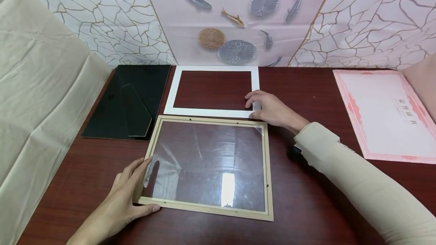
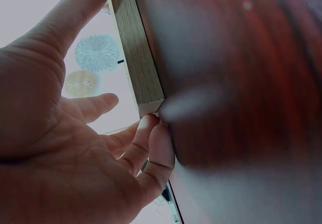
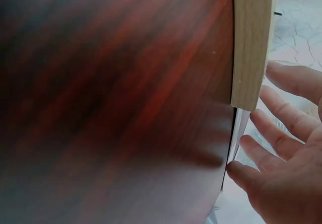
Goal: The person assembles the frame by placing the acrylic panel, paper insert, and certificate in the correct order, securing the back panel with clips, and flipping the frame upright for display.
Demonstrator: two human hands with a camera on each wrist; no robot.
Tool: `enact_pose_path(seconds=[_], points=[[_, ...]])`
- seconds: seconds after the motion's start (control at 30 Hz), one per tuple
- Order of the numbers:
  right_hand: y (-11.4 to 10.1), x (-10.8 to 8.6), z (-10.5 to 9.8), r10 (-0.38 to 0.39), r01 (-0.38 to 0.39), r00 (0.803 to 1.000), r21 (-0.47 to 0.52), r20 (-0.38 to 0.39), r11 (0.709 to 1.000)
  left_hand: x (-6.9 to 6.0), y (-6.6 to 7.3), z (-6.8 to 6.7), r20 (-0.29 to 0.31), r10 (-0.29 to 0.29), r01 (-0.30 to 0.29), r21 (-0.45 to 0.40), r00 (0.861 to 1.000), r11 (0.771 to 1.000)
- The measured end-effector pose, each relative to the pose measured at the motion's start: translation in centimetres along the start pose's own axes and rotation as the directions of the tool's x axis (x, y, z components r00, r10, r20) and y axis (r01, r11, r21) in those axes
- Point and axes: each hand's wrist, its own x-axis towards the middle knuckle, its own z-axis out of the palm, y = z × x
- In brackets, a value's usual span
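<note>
A light wooden picture frame [image 1: 270, 196] with a clear pane [image 1: 204, 162] lies flat on the dark red table. My left hand [image 1: 120, 199] rests at its near left corner, thumb along the near edge and fingers on the left side. Close up in the left wrist view, the frame's rail [image 2: 137, 48] stands by the thumb. Beyond the frame lies a white mat board [image 1: 211, 113] with a rectangular opening. My right hand [image 1: 272, 108] touches its near right corner, fingers loosely bent over the right strip. Spread fingers [image 3: 282, 146] show beside the frame corner in the right wrist view.
A black backing board [image 1: 98, 120] with a stand flap [image 1: 134, 112] lies at the left. On the right is a pink-bordered certificate sheet [image 1: 385, 116]. Patterned cloth [image 1: 235, 18] hangs behind the table, and beige cloth [image 1: 44, 86] covers the left side.
</note>
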Motion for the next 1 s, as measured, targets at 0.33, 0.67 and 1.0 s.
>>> enact_pose_path(seconds=[0.33,0.67,1.0], points=[[-0.28,0.73,0.60,-0.028,0.031,0.998,-0.077,0.047,0.997,-0.03,-0.04,0.09,-0.006,0.007,-0.007,0.017,1.000,1.000],[-0.74,0.57,0.48,-0.043,0.045,0.999,-0.125,0.020,0.991,-0.07,-0.23,0.12,-0.018,0.030,-0.029,0.024,0.999,0.999],[-0.90,0.31,0.10,-0.102,0.102,0.995,-0.177,0.013,0.979,-0.07,-0.24,0.06,-0.013,0.033,-0.032,0.031,0.999,0.999]])
